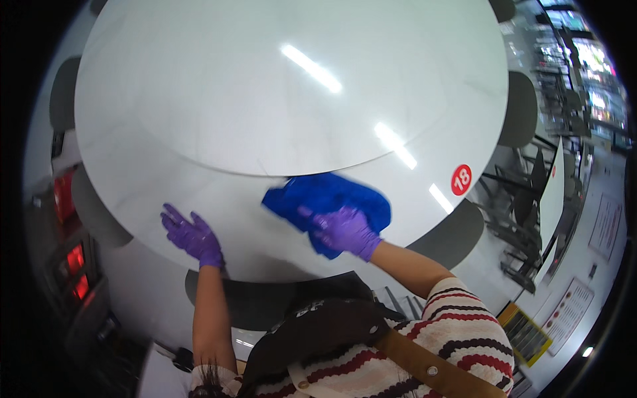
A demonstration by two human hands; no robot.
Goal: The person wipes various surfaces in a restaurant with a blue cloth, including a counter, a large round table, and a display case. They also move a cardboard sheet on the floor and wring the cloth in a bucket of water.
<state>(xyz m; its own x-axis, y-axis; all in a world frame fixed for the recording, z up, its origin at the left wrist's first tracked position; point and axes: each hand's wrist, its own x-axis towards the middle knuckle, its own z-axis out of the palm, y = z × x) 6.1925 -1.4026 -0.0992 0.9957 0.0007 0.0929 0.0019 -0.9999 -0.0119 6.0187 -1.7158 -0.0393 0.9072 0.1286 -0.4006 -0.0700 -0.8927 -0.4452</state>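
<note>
My right hand [346, 231], in a purple glove, holds a blue cloth [366, 199] against a round white table [239, 219]. The cloth is spread and bunched under the palm, and its far edge meets the rim of a round white turntable [278, 114] at the table's centre. To the left, my left hand [191, 236], gloved the same way, is over the table near its front edge. Its fingers are apart, with nothing in them. I cannot tell whether it touches the surface.
Grey chairs [517, 109] stand around the table, one of them [259, 303] directly before me. A red round sticker [461, 180] bearing a number is on the tabletop at right. Another white table [551, 189] stands farther right. Red-lit equipment [77, 268] is at left.
</note>
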